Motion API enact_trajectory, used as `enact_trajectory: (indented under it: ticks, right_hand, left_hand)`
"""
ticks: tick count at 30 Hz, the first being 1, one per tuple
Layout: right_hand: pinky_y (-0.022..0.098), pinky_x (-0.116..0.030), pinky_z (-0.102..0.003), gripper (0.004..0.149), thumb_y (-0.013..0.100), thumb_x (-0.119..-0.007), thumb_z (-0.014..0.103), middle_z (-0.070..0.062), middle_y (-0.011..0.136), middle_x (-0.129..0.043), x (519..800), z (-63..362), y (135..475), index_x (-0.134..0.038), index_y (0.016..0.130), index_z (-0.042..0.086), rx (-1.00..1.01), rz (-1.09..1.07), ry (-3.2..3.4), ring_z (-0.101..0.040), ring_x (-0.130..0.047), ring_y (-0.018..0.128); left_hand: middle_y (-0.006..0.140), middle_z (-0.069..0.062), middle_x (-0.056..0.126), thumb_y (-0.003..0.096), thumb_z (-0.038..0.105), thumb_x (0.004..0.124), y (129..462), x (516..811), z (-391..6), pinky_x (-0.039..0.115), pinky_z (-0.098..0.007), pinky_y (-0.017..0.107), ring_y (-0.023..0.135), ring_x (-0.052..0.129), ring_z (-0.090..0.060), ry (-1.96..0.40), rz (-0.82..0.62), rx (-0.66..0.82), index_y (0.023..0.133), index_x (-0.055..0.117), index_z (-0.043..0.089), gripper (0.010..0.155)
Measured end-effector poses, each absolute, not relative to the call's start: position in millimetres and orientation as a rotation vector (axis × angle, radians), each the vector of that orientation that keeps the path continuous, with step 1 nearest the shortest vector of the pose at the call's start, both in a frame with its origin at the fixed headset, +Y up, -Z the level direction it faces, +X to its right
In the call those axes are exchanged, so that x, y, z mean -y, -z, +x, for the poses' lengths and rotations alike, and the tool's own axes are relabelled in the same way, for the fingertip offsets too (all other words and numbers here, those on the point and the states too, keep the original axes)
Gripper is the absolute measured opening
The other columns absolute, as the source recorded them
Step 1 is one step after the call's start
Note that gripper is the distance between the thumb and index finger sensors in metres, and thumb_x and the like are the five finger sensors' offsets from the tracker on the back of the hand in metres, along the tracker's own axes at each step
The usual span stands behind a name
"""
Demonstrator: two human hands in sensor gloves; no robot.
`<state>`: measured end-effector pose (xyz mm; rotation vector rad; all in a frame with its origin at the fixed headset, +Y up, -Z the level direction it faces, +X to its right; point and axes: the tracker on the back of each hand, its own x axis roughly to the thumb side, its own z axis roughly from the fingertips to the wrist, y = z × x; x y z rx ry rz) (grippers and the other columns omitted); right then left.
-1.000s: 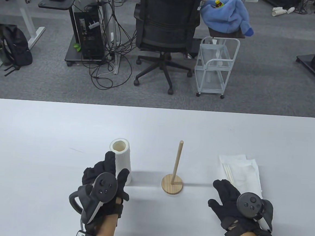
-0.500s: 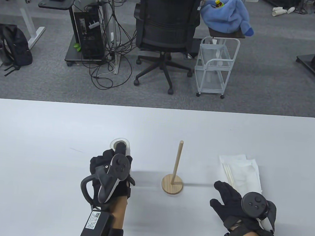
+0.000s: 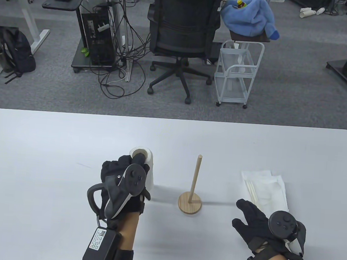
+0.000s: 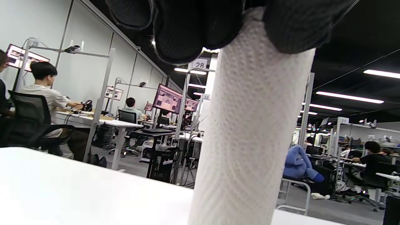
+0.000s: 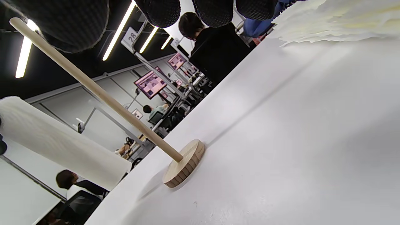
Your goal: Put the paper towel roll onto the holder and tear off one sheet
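Note:
My left hand (image 3: pixel 128 165) grips the white paper towel roll (image 3: pixel 150 176) near its top, with one finger over the cardboard core. In the left wrist view my fingers (image 4: pixel 184 31) curl round the upright roll (image 4: pixel 250 140). The wooden holder (image 3: pixel 189 204), a round base with a thin upright dowel (image 3: pixel 196 176), stands just right of the roll. My right hand (image 3: pixel 246 215) lies open on the table, right of the holder, holding nothing. In the right wrist view the holder (image 5: pixel 184 164) and the roll (image 5: pixel 56 143) stand side by side, apart.
A stack of loose white paper sheets (image 3: pixel 266 188) lies on the white table (image 3: pixel 55 144), just beyond my right hand. Past the table's far edge stand an office chair (image 3: pixel 182 31) and a white wire cart (image 3: pixel 237 75).
My left hand closed round the roll's top and moved it a little to the right, toward the holder. The right hand barely shifted.

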<state>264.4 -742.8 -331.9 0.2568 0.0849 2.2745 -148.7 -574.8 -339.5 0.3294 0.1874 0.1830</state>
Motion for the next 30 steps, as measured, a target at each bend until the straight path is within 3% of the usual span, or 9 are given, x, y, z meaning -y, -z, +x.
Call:
enact_trajectory:
  ticks: [21, 30]
  right_hand:
    - [0.072, -0.039, -0.063, 0.073, 0.046, -0.073, 0.058, -0.018, 0.112, -0.038, 747.0, 268.3, 334.3, -0.043, 0.107, 0.03, -0.135, 0.239, -2.234, -0.049, -0.042, 0.102]
    - [0.072, -0.039, -0.063, 0.073, 0.046, -0.073, 0.058, -0.019, 0.112, -0.039, 746.2, 269.1, 334.0, -0.043, 0.107, 0.03, -0.133, 0.237, -2.219, -0.049, -0.042, 0.102]
  left_hand:
    - [0.092, 0.011, 0.073, 0.0459, 0.049, 0.074, 313.4, 443.5, -132.2, 0.061, -0.049, 0.078, 0.081, 0.084, -0.023, -0.24, 0.44, -0.021, 0.088, 0.072, 0.05, 0.042]
    - [0.092, 0.012, 0.074, 0.0459, 0.05, 0.074, 302.1, 406.5, -113.8, 0.061, -0.049, 0.077, 0.08, 0.085, -0.022, -0.245, 0.48, 0.022, 0.088, 0.072, 0.05, 0.042]
